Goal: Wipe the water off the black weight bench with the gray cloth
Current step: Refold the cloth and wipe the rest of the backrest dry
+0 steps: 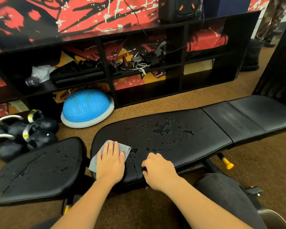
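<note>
The black weight bench [205,139] stretches from lower left to upper right, with a separate seat pad [36,169] at the left. Water drops lie across the back pad's middle [165,131] and on the seat pad. The gray cloth [106,146] lies on the left end of the back pad. My left hand [110,161] presses flat on the cloth with fingers straight. My right hand [158,171] rests on the near edge of the back pad, fingers curled over it, beside wet streaks.
A blue balance dome [87,108] sits on the brown floor behind the bench. Several dark kettlebells [28,131] crowd the floor at the left. A black shelf unit [139,63] with gear runs along the back. My knee [224,195] is at lower right.
</note>
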A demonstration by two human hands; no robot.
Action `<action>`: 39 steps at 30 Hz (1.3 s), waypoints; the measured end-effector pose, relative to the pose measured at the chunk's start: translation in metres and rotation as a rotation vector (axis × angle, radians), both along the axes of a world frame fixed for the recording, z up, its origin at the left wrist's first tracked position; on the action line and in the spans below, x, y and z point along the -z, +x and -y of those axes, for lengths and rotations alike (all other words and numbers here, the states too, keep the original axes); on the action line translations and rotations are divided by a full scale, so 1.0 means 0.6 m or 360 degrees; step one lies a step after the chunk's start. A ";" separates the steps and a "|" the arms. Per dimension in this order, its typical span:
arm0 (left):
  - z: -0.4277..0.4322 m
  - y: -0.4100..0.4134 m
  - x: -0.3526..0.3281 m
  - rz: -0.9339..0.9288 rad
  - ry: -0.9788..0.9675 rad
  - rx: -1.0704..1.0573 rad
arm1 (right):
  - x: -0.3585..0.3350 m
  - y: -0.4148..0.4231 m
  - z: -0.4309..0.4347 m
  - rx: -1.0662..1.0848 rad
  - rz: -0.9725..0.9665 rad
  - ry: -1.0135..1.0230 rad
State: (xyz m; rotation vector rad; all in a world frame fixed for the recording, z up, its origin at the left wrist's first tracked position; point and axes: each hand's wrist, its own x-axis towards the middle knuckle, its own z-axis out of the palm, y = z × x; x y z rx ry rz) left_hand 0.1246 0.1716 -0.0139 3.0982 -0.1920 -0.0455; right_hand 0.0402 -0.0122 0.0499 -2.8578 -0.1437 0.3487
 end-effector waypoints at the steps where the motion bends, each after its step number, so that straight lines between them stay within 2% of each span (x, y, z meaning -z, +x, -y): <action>1: -0.001 -0.011 -0.001 0.0003 -0.0003 -0.0009 | 0.001 -0.003 -0.003 0.0017 0.0025 -0.0005; 7: -0.002 -0.094 0.005 0.0003 -0.0046 -0.0056 | 0.005 -0.012 -0.014 0.0122 0.0070 0.0011; 11: 0.014 -0.149 0.022 0.0059 -0.0095 -0.0060 | 0.005 -0.010 -0.019 0.0321 0.0026 0.0068; 15: 0.010 -0.148 0.022 -0.0010 -0.0090 -0.0072 | 0.000 -0.004 -0.022 0.0357 -0.0018 0.0062; 34: 0.003 0.180 0.004 -0.0060 -0.0074 -0.0129 | -0.006 0.023 -0.008 0.0216 -0.0114 -0.0007; 39: 0.010 0.263 -0.008 -0.0152 -0.0076 -0.0150 | -0.005 0.033 -0.008 0.0176 -0.0152 -0.0056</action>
